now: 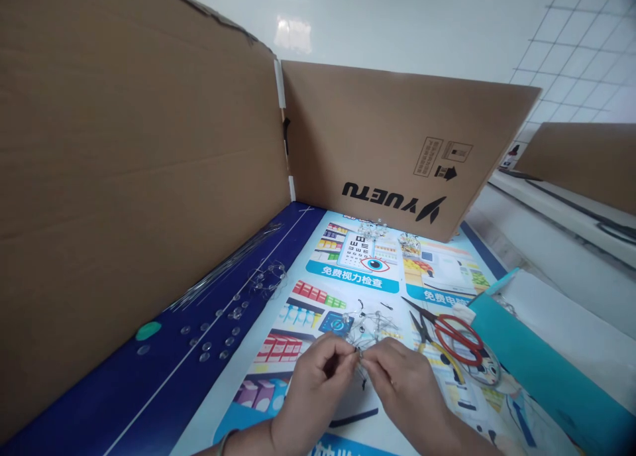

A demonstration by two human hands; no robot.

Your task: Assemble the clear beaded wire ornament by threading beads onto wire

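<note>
My left hand (320,380) and my right hand (405,383) meet fingertip to fingertip at the lower middle, both pinching the near side of a thin wire piece (372,327) with clear beads. Dark small bits show at the pinch, too small to make out. The rest of the wire piece spreads out just beyond my fingers, over the printed sheet. To the right of my right hand lie red-handled scissors (460,338) and yellow-handled pliers (440,350), their tips close together.
Loose clear beads (205,346), a green piece (148,331) and straight wires (223,264) lie at left. Cardboard walls (407,144) stand behind and left. More beaded wire (372,230) rests at the back wall. A teal box (551,370) stands at right.
</note>
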